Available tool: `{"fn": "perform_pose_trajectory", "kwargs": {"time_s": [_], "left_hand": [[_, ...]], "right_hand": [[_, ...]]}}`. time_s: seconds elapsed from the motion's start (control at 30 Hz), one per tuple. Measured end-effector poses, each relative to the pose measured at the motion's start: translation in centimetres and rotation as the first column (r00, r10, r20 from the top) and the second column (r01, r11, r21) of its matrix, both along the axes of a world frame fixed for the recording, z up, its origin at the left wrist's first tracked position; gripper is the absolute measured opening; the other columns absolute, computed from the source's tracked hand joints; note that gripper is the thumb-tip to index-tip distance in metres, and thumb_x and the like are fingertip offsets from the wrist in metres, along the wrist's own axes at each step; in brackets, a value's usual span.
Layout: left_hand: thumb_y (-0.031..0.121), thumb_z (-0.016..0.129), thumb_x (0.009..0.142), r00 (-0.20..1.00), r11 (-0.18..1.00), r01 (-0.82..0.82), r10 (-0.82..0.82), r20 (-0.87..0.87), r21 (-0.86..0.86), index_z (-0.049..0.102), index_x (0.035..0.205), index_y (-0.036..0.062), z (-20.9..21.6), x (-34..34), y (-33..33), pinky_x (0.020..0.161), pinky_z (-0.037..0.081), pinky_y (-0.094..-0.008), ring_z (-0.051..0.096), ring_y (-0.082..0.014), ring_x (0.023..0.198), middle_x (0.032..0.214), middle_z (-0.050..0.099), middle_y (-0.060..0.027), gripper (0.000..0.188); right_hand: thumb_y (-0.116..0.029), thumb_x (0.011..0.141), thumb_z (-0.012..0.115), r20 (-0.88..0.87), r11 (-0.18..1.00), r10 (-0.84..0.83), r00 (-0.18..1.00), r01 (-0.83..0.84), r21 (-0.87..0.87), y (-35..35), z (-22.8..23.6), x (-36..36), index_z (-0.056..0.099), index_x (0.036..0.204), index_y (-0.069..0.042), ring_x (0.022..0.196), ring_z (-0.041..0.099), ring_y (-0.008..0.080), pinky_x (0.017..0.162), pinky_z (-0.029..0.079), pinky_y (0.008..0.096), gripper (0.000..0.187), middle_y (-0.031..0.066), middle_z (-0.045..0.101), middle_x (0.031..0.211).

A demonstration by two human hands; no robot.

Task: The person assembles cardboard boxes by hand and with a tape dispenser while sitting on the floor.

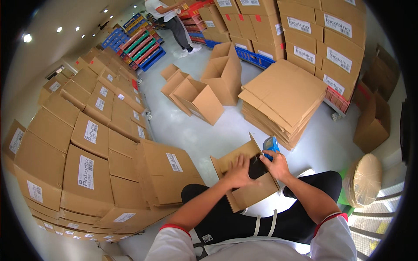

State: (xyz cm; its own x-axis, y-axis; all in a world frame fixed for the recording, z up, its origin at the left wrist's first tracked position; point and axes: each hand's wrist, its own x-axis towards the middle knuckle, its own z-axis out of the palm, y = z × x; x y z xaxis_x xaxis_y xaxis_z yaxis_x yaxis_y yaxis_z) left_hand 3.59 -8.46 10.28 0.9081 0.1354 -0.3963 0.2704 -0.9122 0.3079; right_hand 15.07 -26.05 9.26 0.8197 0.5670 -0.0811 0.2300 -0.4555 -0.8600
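An upright cardboard box with its top flaps raised stands between my knees, dark inside. My left hand reaches over its opening with fingers spread, near the inner side of the far-left flap; the hand hides part of the interior. At the box's right edge, my right hand has its fingers closed around a blue hand-held device, whose lower part is covered by the hand. The device looks like a tape dispenser, but its kind is not clear.
Labelled closed cartons are piled along my left. Ahead lie a stack of flattened cardboard and open boxes. More cartons stand on wheeled bases at the far right. A wrapped round bundle is near my right knee. A person stands far off by crates.
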Motion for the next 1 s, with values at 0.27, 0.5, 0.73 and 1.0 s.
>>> {"fn": "perform_pose_trajectory", "kwargs": {"time_s": [0.27,0.5,0.73,1.0], "left_hand": [[0.071,0.086,0.055,0.981,0.987,0.064,-0.035,-0.191,0.148,0.000,0.162,0.0057,-0.3,-0.2,-1.8,0.118,0.012,-0.0691,-0.003,-0.0419,0.155,0.167,-0.005,-0.0258,0.152],[0.067,0.083,0.064,0.960,0.973,0.144,-0.094,-0.265,0.179,0.011,0.162,0.0085,-1.7,0.1,-1.6,0.117,0.019,-0.0684,0.001,-0.0413,0.155,0.168,0.001,-0.0217,0.135],[0.046,0.068,0.091,0.981,0.903,0.041,0.045,0.189,-0.427,0.064,0.129,0.0035,2.2,-2.5,4.8,0.098,0.046,-0.0465,0.060,-0.0431,0.115,0.118,0.068,-0.0180,0.057],[0.064,0.050,0.096,0.670,0.667,-0.623,0.725,0.161,-0.409,0.032,0.151,-0.0077,-3.8,-1.1,8.0,0.118,0.031,-0.0459,0.039,-0.0460,0.140,0.146,0.047,-0.0306,0.092]], "right_hand": [[-0.065,0.090,0.064,-0.405,0.968,0.222,0.887,-0.149,0.204,-1.6,-4.2,2.1,0.058,0.138,0.005,0.122,0.061,0.0342,0.108,0.044,0.0392,0.084,0.0258,0.065,0.129],[-0.092,0.064,0.063,-0.037,0.820,0.326,0.945,-0.302,-0.486,1.0,-3.8,0.2,0.040,0.151,0.002,0.132,0.051,0.0473,0.110,0.042,0.0461,0.131,0.0390,0.048,0.140],[-0.094,0.059,0.062,-0.071,0.785,0.287,0.955,-0.276,-0.555,0.6,-5.7,-0.3,0.052,0.146,-0.011,0.129,0.053,0.0428,0.109,0.045,0.0455,0.121,0.0301,0.055,0.138],[-0.089,0.060,0.067,-0.023,0.825,0.239,0.971,-0.215,-0.523,1.8,-4.4,-1.1,0.057,0.142,-0.011,0.121,0.061,0.0400,0.105,0.048,0.0447,0.114,0.0314,0.055,0.135]]}}
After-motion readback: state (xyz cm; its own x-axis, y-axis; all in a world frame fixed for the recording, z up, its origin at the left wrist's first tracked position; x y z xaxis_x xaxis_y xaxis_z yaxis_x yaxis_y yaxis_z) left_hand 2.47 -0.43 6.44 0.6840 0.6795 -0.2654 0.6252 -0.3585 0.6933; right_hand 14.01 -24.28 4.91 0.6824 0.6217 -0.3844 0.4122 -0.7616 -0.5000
